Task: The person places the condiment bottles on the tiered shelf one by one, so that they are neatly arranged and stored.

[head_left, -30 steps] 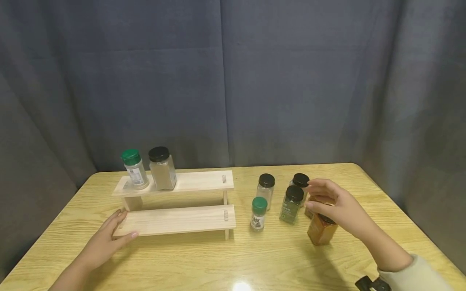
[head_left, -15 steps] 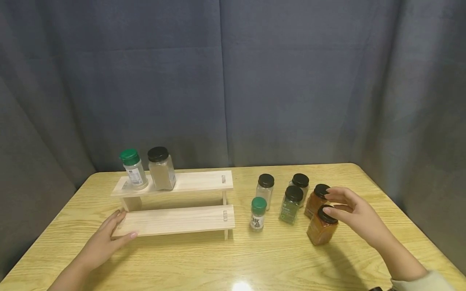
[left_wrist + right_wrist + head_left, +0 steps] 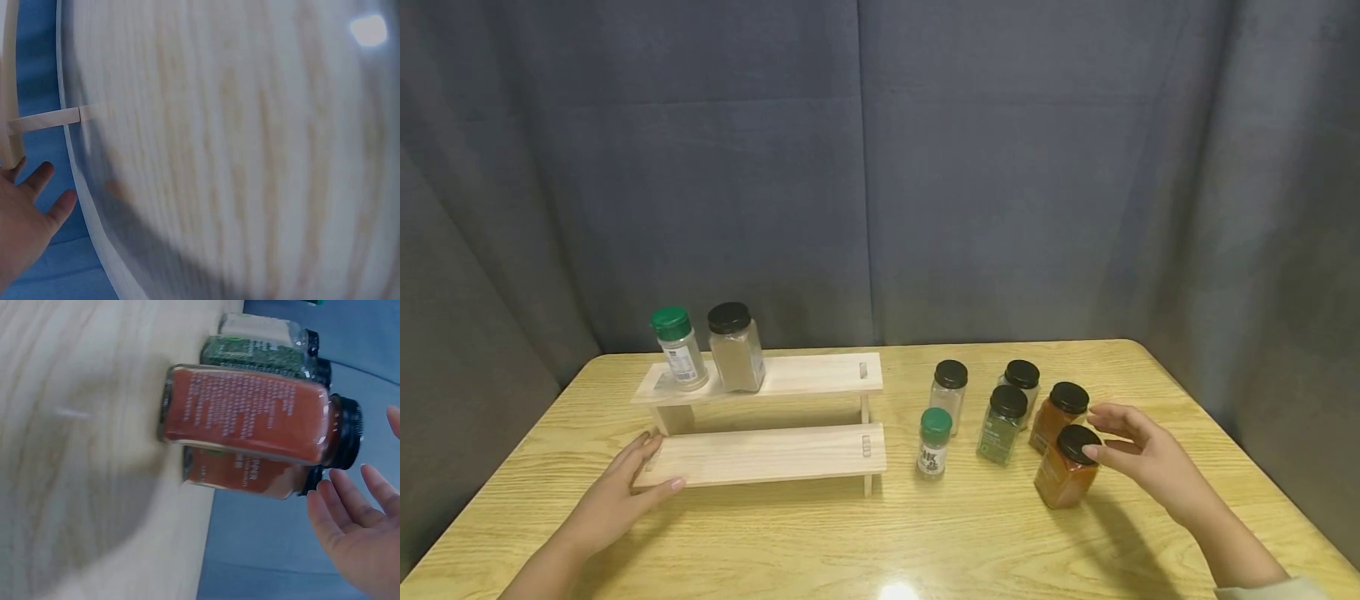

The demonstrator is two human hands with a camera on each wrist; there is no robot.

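Observation:
My left hand [image 3: 617,496] rests at the left end of the wooden two-tier rack's lower shelf [image 3: 767,454], its thumb along the front edge and its fingers by the back corner. In the left wrist view the fingers [image 3: 39,180] look fairly straight against the wood. On the right, my right hand [image 3: 1153,462] is beside the black lid of the nearer red spice jar [image 3: 1066,479], thumb at the lid and fingers spread apart. A second red spice jar [image 3: 1052,429] stands just behind. The right wrist view shows the hand [image 3: 356,531] holding nothing, its fingertips near the lids.
On the upper shelf [image 3: 820,374] stand a green-capped shaker [image 3: 685,362] and a black-lidded spice jar [image 3: 737,358]. Between rack and red jars stand a green herb jar [image 3: 997,437], another green-capped shaker [image 3: 932,458] and two pale black-lidded jars [image 3: 947,402] [image 3: 1027,392]. Curtains border the table.
My right hand has moved right and down, from over the red jars to beside the nearer one's lid, uncovering both jars. The left hand and the rack have stayed put.

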